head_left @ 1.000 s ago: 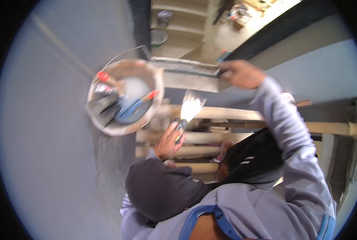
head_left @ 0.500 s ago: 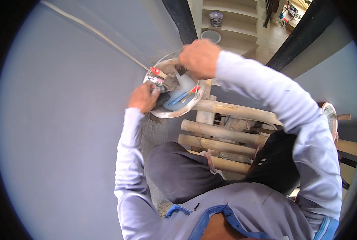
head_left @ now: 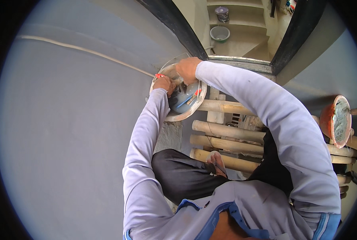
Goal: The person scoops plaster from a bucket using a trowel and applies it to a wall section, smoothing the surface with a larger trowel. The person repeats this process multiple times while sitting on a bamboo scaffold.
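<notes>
The bucket (head_left: 180, 117) of cloudy liquid stands beside the grey wall (head_left: 74, 124). Over its mouth are the left hand (head_left: 165, 84) and right hand (head_left: 187, 70), their grip impossible to tell. Bamboo poles (head_left: 228, 131) lie right of it; stairs (head_left: 242, 21) rise beyond.

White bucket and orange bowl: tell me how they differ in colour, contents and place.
The bucket is whitish, while the bowl is orange outside. The bucket holds pale liquid and a red-tipped handle; the bowl holds grey, wet-looking material. The left hand and right hand are at the bucket; the bowl is apart from both, beyond the right sleeve. Both are round, open-topped containers.
</notes>
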Motion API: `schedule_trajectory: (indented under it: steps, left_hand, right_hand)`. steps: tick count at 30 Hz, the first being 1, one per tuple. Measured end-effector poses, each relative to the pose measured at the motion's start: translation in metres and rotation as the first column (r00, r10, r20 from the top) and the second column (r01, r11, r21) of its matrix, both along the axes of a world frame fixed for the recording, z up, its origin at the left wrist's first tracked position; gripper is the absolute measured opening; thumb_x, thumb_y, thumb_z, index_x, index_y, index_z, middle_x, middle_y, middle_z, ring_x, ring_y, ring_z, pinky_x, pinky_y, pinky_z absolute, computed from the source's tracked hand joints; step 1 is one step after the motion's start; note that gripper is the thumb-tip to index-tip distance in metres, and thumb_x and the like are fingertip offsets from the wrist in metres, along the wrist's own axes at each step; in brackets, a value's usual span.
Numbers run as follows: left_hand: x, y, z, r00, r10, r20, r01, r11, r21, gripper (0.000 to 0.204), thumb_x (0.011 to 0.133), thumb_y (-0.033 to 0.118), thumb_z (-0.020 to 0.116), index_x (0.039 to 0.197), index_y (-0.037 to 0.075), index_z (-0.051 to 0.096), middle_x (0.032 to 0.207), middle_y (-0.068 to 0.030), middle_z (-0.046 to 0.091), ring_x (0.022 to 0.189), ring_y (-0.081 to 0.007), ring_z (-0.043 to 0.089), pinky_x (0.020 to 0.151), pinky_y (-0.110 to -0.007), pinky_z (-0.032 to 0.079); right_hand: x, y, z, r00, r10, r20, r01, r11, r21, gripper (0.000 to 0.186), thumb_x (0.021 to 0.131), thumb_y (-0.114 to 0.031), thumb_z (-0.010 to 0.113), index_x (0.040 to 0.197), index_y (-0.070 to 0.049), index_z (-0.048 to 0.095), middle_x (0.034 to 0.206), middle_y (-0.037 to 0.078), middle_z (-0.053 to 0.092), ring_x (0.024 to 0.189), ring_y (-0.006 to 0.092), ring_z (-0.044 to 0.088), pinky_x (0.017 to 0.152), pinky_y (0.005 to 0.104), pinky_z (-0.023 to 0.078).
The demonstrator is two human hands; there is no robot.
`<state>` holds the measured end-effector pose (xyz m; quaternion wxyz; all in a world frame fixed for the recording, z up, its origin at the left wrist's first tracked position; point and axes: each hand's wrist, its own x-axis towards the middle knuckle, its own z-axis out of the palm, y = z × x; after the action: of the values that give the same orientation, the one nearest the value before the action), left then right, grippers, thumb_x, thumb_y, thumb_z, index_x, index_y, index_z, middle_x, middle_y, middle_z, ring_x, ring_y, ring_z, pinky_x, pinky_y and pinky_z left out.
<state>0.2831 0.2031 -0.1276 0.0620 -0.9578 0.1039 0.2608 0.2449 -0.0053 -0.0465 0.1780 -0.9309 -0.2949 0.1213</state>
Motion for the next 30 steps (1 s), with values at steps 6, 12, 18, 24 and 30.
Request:
schedule_trajectory:
  steps: [6,12,18,24,30]
  left_hand:
    - [0.003,0.012,-0.026,0.985,-0.173,0.0,0.168,0.955,0.246,0.033,0.083,0.028,0.057,0.106,0.007,0.068,0.105,-0.018,0.067,0.097,-0.0317,0.066,0.081,-0.04,0.054]
    - [0.004,-0.007,-0.004,0.779,-0.619,-0.094,0.624,0.754,0.207,0.028,0.072,0.02,0.066,0.095,0.005,0.069,0.093,-0.0157,0.069,0.089,-0.0335,0.067,0.073,-0.041,0.055]
    - [-0.006,0.009,0.001,0.803,-0.595,-0.036,0.58,0.765,0.281,0.024,0.064,0.019,0.07,0.083,0.004,0.07,0.088,-0.016,0.069,0.084,-0.0345,0.067,0.071,-0.042,0.055]
    - [0.009,0.01,0.004,0.834,-0.542,-0.105,0.552,0.822,0.139,0.023,0.065,0.019,0.069,0.083,0.004,0.07,0.087,-0.0177,0.069,0.084,-0.0354,0.067,0.072,-0.043,0.055]
    - [0.009,0.027,-0.004,0.869,-0.495,-0.012,0.493,0.861,0.123,0.021,0.072,0.021,0.064,0.083,0.005,0.07,0.085,-0.0184,0.069,0.08,-0.0357,0.067,0.07,-0.042,0.054]
  right_hand:
    - [-0.014,0.011,0.026,0.997,0.075,-0.014,-0.075,0.997,0.025,0.023,0.063,-0.01,0.069,0.084,-0.001,0.07,0.089,0.022,0.068,0.085,0.0355,0.068,0.073,0.0426,0.054]
    - [-0.011,0.019,-0.026,0.998,0.06,0.036,-0.059,0.998,-0.017,0.021,0.064,-0.011,0.07,0.081,-0.001,0.07,0.087,0.021,0.069,0.085,0.034,0.067,0.074,0.0407,0.054]
    - [0.003,0.007,0.01,0.997,0.078,-0.002,-0.078,0.996,0.031,0.02,0.064,-0.011,0.068,0.081,0.0,0.07,0.083,0.02,0.068,0.082,0.0343,0.067,0.072,0.0401,0.054]
    - [0.005,-0.006,-0.033,0.997,0.004,0.076,-0.019,0.98,0.197,0.009,0.062,-0.007,0.065,0.066,0.0,0.068,0.073,0.022,0.066,0.074,0.0365,0.067,0.067,0.0419,0.053]
    - [0.003,-0.004,0.021,0.992,0.122,0.043,-0.123,0.992,0.035,0.022,0.061,-0.011,0.069,0.08,-0.001,0.07,0.084,0.021,0.068,0.081,0.036,0.067,0.07,0.0415,0.054]
